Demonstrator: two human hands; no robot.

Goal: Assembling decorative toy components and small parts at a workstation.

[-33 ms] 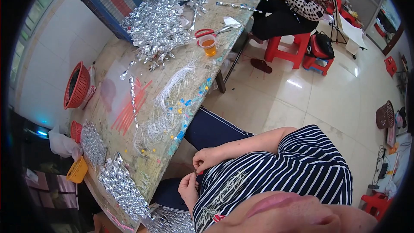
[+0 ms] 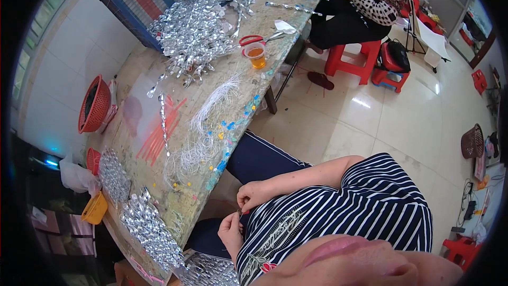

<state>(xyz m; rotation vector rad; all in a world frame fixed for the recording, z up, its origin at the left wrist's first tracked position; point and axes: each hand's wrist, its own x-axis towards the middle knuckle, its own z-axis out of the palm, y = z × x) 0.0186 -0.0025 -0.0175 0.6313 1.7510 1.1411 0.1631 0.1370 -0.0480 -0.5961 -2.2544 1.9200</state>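
My right hand (image 2: 252, 195) and my left hand (image 2: 230, 231) meet just in front of my striped shirt, beyond the table's edge. Fingers and thumbs of both are pinched together around something small and dark. It is too small to name, and the fingers hide most of it; a speck of red shows beside it. On the table nearest my hands lie loose white strings (image 2: 193, 156), and farther back a bundle of white strings (image 2: 217, 100). Red strips (image 2: 153, 145) are spread beside a silver twisted strand (image 2: 163, 119).
A blue crate (image 2: 129, 24) spills a heap of silver strands (image 2: 193, 32). Red-handled scissors (image 2: 251, 41) and a cup of amber liquid (image 2: 255, 57) stand near the edge. More silver strands (image 2: 148, 228) lie at the near end. Another person (image 2: 365, 8) sits at the far end.
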